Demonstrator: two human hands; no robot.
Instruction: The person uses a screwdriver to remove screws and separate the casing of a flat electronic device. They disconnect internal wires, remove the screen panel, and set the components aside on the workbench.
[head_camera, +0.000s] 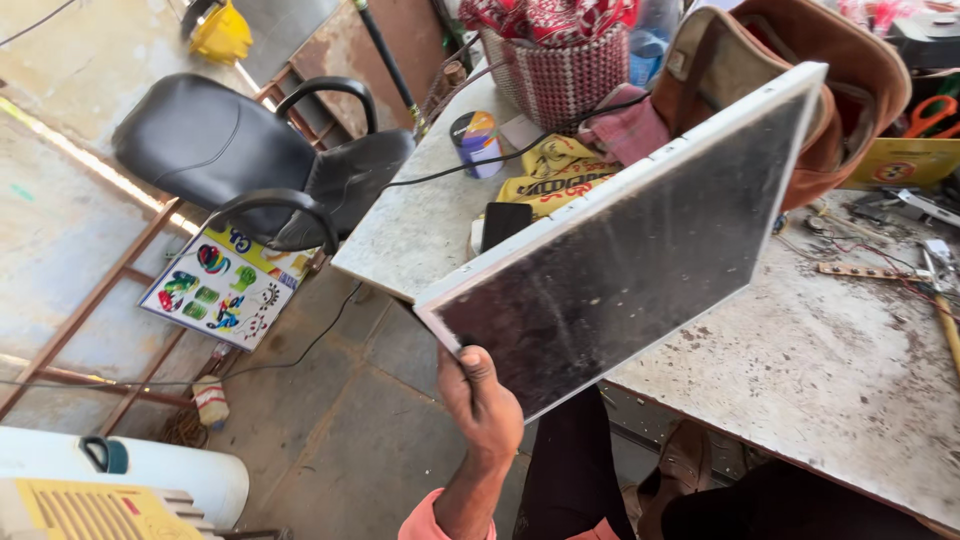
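Left hand (480, 400) clamped on the near corner of a flat dusty panel (630, 250), thumb on its face. Panel is held tilted in the air above the bench (830, 370) edge, clear of the phone (504, 222) and clutter. Right hand out of sight. Seems mid-lift or inspection; one-corner hold looks precarious, so a second grip seems needed.

Flat panel (640, 250): dark face, dusty, semi-glossy w/ speckles; white plastic-looking edge frame. Surface (830, 370): pale stone-like slab, rough, stained, pitted. Office chair (250, 150): black leatherette, smooth w/ slight sheen. Basket (560, 70): woven, red/white. Bag (800, 70): brown leather-like, matt. Floor (340, 430): grey stone slabs, matt.
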